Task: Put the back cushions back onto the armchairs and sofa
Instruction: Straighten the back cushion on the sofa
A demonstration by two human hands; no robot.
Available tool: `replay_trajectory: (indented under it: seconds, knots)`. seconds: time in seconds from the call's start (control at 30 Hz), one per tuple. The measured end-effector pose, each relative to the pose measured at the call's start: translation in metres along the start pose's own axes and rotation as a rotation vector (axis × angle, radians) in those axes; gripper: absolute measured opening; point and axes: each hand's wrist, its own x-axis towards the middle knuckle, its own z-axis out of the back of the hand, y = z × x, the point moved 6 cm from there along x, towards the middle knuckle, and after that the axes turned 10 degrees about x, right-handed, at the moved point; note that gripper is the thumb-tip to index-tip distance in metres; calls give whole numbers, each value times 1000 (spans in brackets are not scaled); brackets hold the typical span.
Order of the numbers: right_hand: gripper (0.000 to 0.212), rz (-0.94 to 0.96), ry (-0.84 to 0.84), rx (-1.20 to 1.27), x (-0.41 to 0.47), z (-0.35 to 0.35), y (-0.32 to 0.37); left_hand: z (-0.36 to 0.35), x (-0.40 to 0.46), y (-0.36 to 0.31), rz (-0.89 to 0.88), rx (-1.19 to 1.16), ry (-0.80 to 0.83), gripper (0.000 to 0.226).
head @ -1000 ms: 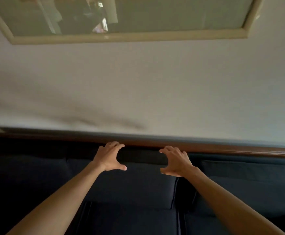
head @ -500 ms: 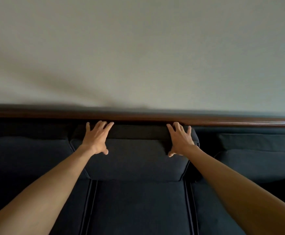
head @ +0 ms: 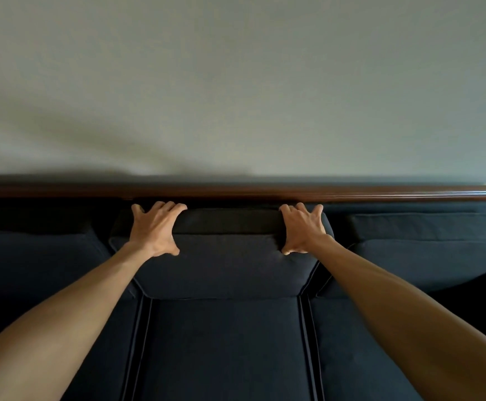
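A dark navy sofa fills the lower half of the view, with a wooden top rail (head: 380, 194) against the wall. The middle back cushion (head: 224, 264) stands upright behind the middle seat cushion (head: 224, 348). My left hand (head: 155, 230) grips the cushion's top left edge, fingers over the top and thumb on the front. My right hand (head: 304, 230) grips its top right edge the same way. A left back cushion (head: 33, 256) and a right back cushion (head: 427, 256) stand on either side.
A plain pale wall (head: 236, 82) rises directly behind the sofa. The seat cushions to the left and right run out of the view at the bottom.
My hands moved apart to the middle cushion's top corners and closed on it. The view tilted down, so the framed picture on the wall left the view.
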Motion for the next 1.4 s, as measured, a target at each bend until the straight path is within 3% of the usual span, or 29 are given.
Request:
replay_trajectory:
  seconds: [0.37,0.6,1.1,1.27,1.4]
  knots:
    - [104,7,-26,-5,-11,-1,-17,8,-5,-18,14,17,5,110]
    - [126,-5,0,53,-7,-8,-22,-2,0,-13,16,-69,75,120]
    - [128,-29,46,123,1,-16,-26,-8,3,-22,67,-94,143,122]
    - [111,-56,99,186,-10,0,-18,13,-4,-29,90,-193,127,97]
    - [82,-10,42,376,-35,53,-2,74,-21,-34,127,-408,48,69]
